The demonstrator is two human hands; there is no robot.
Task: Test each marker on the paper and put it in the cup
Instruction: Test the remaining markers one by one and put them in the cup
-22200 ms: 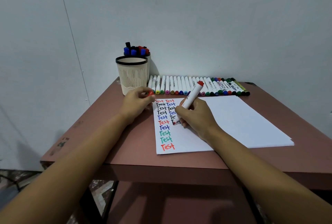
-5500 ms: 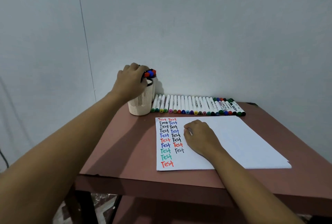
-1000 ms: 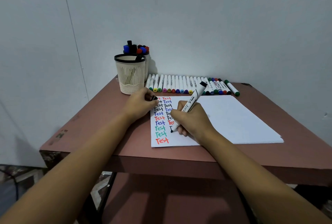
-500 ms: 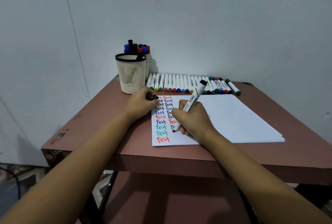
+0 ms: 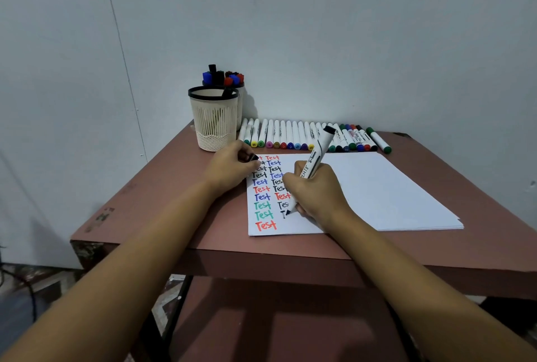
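My right hand grips a white marker with a black end, and its black tip touches the paper by a fresh black stroke under two columns of coloured "Test" words. My left hand rests on the paper's upper left corner and pinches the marker's black cap. A cream mesh cup with a black rim stands at the back left, with one dark marker inside. Behind it a second cup holds several capped markers. A row of markers lies along the wall.
The reddish-brown table stands in a corner of grey walls. Its front edge runs just below the paper stack. A lower shelf shows under the table, and a dark cable lies on the floor at the left.
One second ago my right hand had just set the marker's tip down; since then it has drawn a first black stroke in the second column. My left hand stays put with the cap.
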